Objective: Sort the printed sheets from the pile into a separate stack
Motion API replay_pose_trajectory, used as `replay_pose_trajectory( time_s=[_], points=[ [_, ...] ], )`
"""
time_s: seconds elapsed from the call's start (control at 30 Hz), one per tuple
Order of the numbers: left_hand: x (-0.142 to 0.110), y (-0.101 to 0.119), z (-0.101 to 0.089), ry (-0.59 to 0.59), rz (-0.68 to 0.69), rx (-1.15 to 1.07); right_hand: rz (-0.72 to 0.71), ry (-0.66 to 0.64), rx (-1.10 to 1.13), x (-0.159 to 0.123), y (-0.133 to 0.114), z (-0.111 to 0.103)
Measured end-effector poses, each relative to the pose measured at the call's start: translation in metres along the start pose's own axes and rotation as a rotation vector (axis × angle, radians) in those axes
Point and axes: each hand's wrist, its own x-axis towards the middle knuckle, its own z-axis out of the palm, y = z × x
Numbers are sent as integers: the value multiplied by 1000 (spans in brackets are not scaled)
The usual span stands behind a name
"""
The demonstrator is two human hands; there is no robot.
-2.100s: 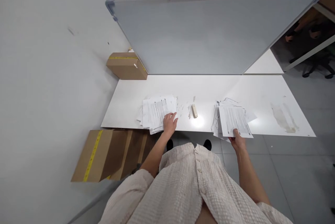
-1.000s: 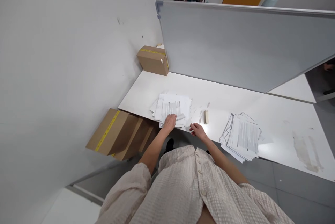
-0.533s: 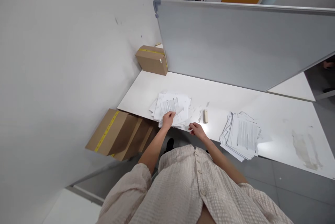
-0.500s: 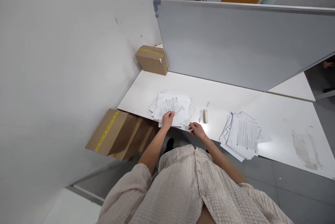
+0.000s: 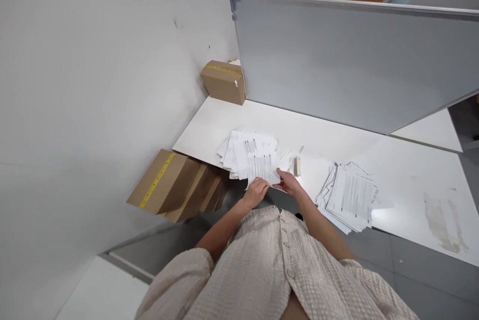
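A printed sheet of paper (image 5: 262,167) is held at the table's near edge, overlapping a loose pile of papers (image 5: 235,153). My left hand (image 5: 256,191) is closed on the sheet's near edge. At its right corner, my right hand (image 5: 287,181) pinches the same sheet between thumb and fingers. A small beige stapler-like object (image 5: 298,166) lies just beyond my right hand. Farther right, a second stack of printed papers (image 5: 354,195) is fanned out and juts over the near edge.
The white table (image 5: 322,145) runs along a grey divider panel (image 5: 318,65). A taped cardboard box (image 5: 224,83) stands in the back left corner. More cardboard boxes (image 5: 164,180) are below the table's left end, beside the white wall (image 5: 93,85).
My left hand has drawn the sheet off the left pile toward me and to the right. My right hand has closed on its corner. The view has shifted slightly.
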Motion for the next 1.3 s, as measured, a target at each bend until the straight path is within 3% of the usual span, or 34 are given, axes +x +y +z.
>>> replay_pose_trajectory(
  time_s=[0.13, 0.27, 0.37, 0.5, 0.57, 0.93, 1.1, 1.3],
  points=[
    [-6, -6, 2, -61, 66, 10, -168, 189, -186, 3, 13, -14],
    [1, -26, -10, -35, -189, 226, -389, 479, -338, -4, 13, -39],
    [10, -45, -20, -200, -310, 466, -456, 554, -374, -14, 11, -55],
    [19, -62, -29, -451, -314, 592, -442, 537, -342, -25, 15, -62],
    [22, -67, -31, -515, -302, 584, -417, 532, -304, -28, 17, -60],
    [27, -71, -33, -516, -225, 542, -405, 464, -239, -37, 16, -49],
    [33, -74, -39, -555, -276, 538, -422, 466, -286, -39, 15, -54],
    [44, -82, -45, -455, -381, 555, -430, 464, -226, -42, 11, -51]
  ],
)
